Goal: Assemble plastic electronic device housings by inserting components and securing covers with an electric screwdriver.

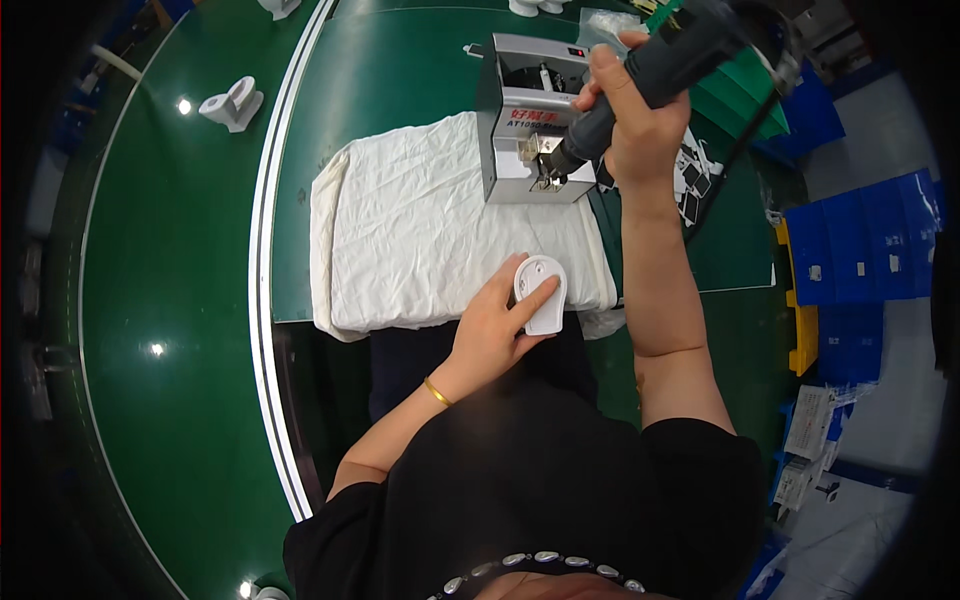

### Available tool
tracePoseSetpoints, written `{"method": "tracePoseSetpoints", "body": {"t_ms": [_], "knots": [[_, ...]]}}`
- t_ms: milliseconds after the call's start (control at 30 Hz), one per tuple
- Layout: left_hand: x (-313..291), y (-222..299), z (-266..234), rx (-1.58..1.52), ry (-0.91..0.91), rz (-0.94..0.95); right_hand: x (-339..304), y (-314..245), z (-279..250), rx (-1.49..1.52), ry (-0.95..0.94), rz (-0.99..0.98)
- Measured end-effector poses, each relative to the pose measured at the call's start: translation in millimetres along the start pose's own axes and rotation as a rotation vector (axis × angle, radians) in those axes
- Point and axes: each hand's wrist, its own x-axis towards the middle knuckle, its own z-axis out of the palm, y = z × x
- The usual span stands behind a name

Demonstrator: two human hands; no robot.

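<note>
My left hand (482, 338) holds a white, rounded plastic housing (544, 316) near the table's front edge, with the thumb lying over its recessed face. My right hand (645, 130) is wrapped round a dark electric screwdriver (682, 55), tilted down to the left. Its tip sits at the front outlet of a grey screw feeder (508, 184); whether a screw is on the bit is too small to tell. Under the left hand and in front of the feeder lies a folded, creased white cloth (415, 225).
Left of a white rail (262, 250) runs a green belt-like surface (170, 330) carrying white plastic assemblies (234, 106). Right of the feeder lie small black and white parts (692, 182), with green bins (735, 95) behind. Blue bins (860, 240) stand farther right. A black cable (745, 140) hangs by my right arm.
</note>
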Motion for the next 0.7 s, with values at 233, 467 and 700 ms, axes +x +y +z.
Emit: {"method": "tracePoseSetpoints", "body": {"t_ms": [233,467,700], "knots": [[-2,-8,2,-0.038,0.013,0.014,-55,-30,-5,0.127,-0.078,0.043],[-2,-7,1,-0.064,0.001,0.006,-94,-54,-4,0.101,-0.142,-0.005],[-3,-6,1,-0.069,-0.004,-0.010,-96,-53,-7,-0.025,-0.221,0.042]]}}
